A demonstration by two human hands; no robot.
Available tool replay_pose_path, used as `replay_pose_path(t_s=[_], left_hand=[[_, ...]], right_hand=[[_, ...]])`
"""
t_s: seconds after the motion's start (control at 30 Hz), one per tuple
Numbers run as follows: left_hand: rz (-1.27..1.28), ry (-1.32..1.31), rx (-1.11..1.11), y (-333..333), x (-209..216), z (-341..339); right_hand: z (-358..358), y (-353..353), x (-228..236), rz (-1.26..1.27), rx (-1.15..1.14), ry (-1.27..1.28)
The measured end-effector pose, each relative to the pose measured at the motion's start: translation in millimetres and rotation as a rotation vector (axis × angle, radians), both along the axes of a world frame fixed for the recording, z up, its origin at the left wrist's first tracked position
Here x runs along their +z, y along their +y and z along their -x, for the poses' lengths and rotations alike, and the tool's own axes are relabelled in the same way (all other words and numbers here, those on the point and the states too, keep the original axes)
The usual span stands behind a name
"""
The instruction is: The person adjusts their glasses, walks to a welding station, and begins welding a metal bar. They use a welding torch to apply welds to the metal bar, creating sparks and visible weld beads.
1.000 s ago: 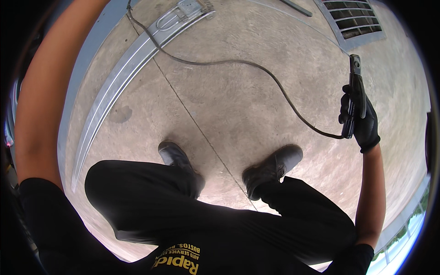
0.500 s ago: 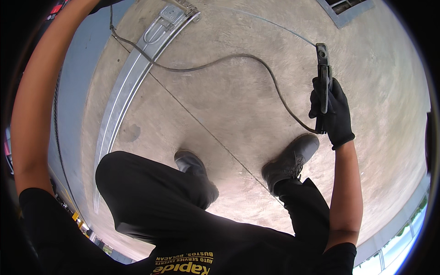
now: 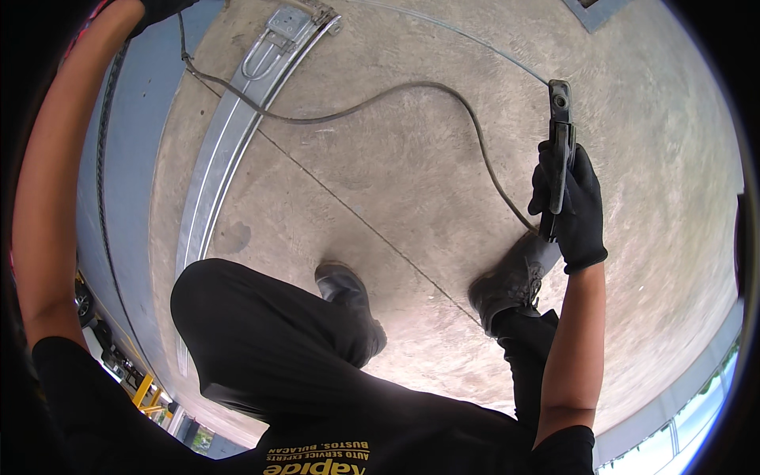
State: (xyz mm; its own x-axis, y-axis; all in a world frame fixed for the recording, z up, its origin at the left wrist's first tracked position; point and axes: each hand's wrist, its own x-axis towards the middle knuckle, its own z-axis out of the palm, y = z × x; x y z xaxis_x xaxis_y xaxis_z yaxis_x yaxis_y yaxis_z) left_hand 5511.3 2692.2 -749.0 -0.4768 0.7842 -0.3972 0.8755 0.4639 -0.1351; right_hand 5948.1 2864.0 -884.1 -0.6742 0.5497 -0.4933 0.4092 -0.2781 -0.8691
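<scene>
My right hand, in a black knit glove, is wrapped round the grip of a dark welding electrode holder. From the holder's jaw a long, thin grey welding rod runs up and to the left, out past the top edge. A dark cable leaves the lower end of the holder and snakes left over the floor. My left hand, gloved in black too, reaches to the top left edge, close to the cable's far end. Its fingers are mostly cut off there.
Left of my feet lies a long silver metal bar with a U-shaped handle; the cable crosses over it. A blue-grey strip with a dark rope-like line borders the concrete floor. My boots stand below the cable.
My right hand and the electrode holder have shifted slightly down, and the cable with them. The view has moved a little; my left hand stays at the top left.
</scene>
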Motion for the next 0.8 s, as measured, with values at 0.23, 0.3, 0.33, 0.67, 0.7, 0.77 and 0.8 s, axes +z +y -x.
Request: replay_pose_path(t_s=[0.23, 0.3, 0.33, 0.67, 0.7, 0.77, 0.8], left_hand=[[0.021, -0.003, 0.052, -0.7, 3.2, -17.4], [0.018, 0.006, 0.038, -4.6, 3.4, -19.8], [0.024, 0.015, 0.037, -4.9, 3.4, -20.6], [0.048, 0.054, 0.026, -3.2, 3.7, -22.9], [0.041, 0.052, 0.026, -3.8, 3.4, -23.1], [0.028, 0.048, 0.027, -4.9, 2.5, -22.3], [0.033, 0.051, 0.02, -4.8, 2.0, -21.9]], right_hand=[[0.5, -42.4, -11.4, 0.104, -0.067, -0.051], [1.4, -52.1, -15.9, 0.142, -0.079, 0.002], [1.7, -55.1, -17.7, 0.121, -0.079, -0.01], [1.7, -63.5, -26.2, 0.073, -0.098, -0.003], [1.4, -64.8, -27.3, 0.078, -0.101, 0.0], [0.9, -66.6, -29.9, 0.066, -0.089, 0.001], [0.8, -67.1, -31.6, 0.048, -0.075, -0.003]])
